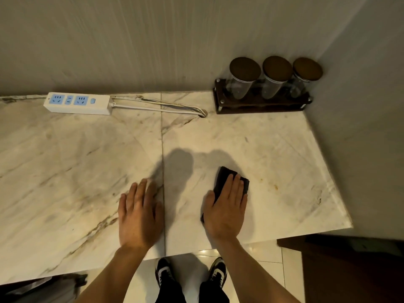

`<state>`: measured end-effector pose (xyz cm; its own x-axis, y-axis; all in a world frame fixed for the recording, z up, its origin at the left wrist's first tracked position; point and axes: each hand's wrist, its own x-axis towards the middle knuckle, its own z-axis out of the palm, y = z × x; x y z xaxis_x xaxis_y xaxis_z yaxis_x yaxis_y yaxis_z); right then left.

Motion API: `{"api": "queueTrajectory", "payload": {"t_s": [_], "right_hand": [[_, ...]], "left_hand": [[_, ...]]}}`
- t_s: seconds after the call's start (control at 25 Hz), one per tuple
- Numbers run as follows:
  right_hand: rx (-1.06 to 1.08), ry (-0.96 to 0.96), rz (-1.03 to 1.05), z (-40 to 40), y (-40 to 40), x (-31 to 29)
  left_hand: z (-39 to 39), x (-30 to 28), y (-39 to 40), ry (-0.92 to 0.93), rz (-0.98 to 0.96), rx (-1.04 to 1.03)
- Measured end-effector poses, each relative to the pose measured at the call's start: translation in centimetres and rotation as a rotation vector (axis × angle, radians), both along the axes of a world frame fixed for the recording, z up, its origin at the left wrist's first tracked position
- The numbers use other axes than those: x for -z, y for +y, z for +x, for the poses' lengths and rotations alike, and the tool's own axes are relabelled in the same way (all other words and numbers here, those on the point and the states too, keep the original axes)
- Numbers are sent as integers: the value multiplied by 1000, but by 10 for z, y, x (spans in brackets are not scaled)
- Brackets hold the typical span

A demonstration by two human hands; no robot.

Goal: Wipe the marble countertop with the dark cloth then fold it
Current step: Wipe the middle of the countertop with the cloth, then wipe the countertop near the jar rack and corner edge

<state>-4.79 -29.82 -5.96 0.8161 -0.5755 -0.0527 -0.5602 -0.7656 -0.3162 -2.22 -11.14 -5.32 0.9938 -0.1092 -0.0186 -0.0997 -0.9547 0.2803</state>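
My right hand lay flat on the dark cloth, with the fingers stretched out straight and pressing it down on the marble bench. I was not gripping the cloth, only pushing on it from above. The cloth looked bunched into a small pad, and it sat near the front edge of the bench, on the right side of the thin seam that runs across the stone. My left hand lay flat and open on the bare stone just left of that seam, and it held nothing. I think I was in the wiping part, and the folding was not yet done. Some brown spots sat on the stone just to the right of the cloth, and I could miss them if I wiped the wrong way. The cloth could slip out from under my flat hand if I pushed too fast. If I wiped far back, I might bump the white power strip and its cables, or the three jars in their dark rack in the corner. A wet cloth near the power strip would be bad. I could not read any words or brand names anywhere.
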Motion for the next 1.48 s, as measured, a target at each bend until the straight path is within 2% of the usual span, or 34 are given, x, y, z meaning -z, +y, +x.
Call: {"api": "queueTrajectory", "payload": {"t_s": [0.2,0.36,0.52,0.68,0.96,1.2,1.48], "right_hand": [[-112,8,-18,-27,-7,2],[-290,11,-38,-44,-27,1],[-507,12,-54,-56,-57,0],[-749,12,-43,-52,-88,0],[-1135,99,-99,-16,-129,-5],[-1196,130,-112,26,-138,-5],[-1140,87,-100,75,-147,-6]], "left_hand": [[-2,-9,-9,-57,-78,-22],[-3,-16,-59,-78,-153,83],[-8,-11,-99,59,-112,19],[-6,-2,-104,50,3,4],[-5,-4,-106,85,28,-11],[-4,-2,-106,61,27,-21],[-4,8,-104,2,25,-8]]}}
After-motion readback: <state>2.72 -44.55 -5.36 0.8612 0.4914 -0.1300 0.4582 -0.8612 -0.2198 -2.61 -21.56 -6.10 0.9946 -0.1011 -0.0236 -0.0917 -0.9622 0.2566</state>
